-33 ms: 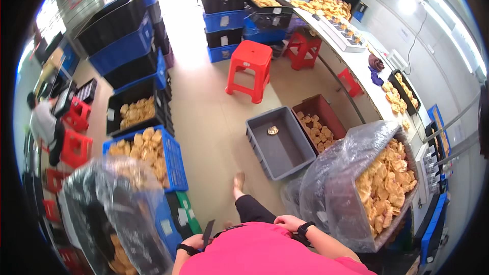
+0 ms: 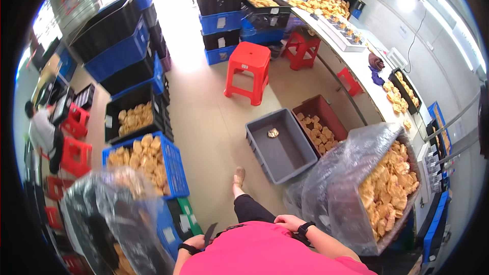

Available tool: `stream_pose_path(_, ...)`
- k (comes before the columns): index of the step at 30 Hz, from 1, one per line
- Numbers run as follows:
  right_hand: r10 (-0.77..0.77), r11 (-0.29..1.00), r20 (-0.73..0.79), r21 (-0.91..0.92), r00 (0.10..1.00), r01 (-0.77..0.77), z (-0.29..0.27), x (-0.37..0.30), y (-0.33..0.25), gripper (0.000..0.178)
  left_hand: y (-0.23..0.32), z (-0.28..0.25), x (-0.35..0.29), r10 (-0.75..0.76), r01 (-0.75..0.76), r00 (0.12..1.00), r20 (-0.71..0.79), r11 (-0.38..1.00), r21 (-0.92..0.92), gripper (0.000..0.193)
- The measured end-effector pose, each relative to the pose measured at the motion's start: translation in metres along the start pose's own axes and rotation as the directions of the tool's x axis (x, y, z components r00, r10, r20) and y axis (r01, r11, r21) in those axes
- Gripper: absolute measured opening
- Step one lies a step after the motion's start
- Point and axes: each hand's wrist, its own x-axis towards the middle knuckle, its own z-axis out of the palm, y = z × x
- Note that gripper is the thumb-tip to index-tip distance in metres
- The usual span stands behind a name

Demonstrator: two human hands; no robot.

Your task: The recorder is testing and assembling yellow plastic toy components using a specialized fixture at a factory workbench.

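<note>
At the left of my waist, my left hand is closed around a flat black strap, whose loose end sticks up. My pink shirt hides part of those fingers. My right hand rests at the front right of my waist with its fingers curled in, and what they grip there is hidden. Both wrists wear black bands. Ahead of my foot stands a grey crate with one small golden, gold-brown piece in it. Neither hand touches the crate.
A plastic-lined crate of golden pieces stands close on my right, beside a brown crate. Blue and black crates are stacked on the left. A red stool stands ahead, a long white table right. A person sits far left.
The view has shifted very slightly, so the surrounding crates and the stool sit a little differently in it. Both hands stay at my waist.
</note>
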Motion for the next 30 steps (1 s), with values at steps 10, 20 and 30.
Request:
stream_pose_path(10,-0.017,0.875,0.040,0.485,0.999,-0.005,-0.197,0.151,-0.080,0.031,0.223,-0.258,0.117,0.022,0.080,0.970,-0.242,0.912,0.403,0.024)
stream_pose_path(20,0.065,0.753,-0.050,0.658,0.997,-0.016,-0.320,0.270,-0.193,0.034,0.420,-0.530,0.235,0.023,-0.104,0.977,0.210,0.919,0.379,0.024)
stream_pose_path(30,0.512,0.680,-0.613,0.718,0.602,0.153,-0.482,0.249,-0.192,0.019,0.625,-0.591,0.396,-0.196,-0.154,0.888,0.417,0.726,0.670,0.024)
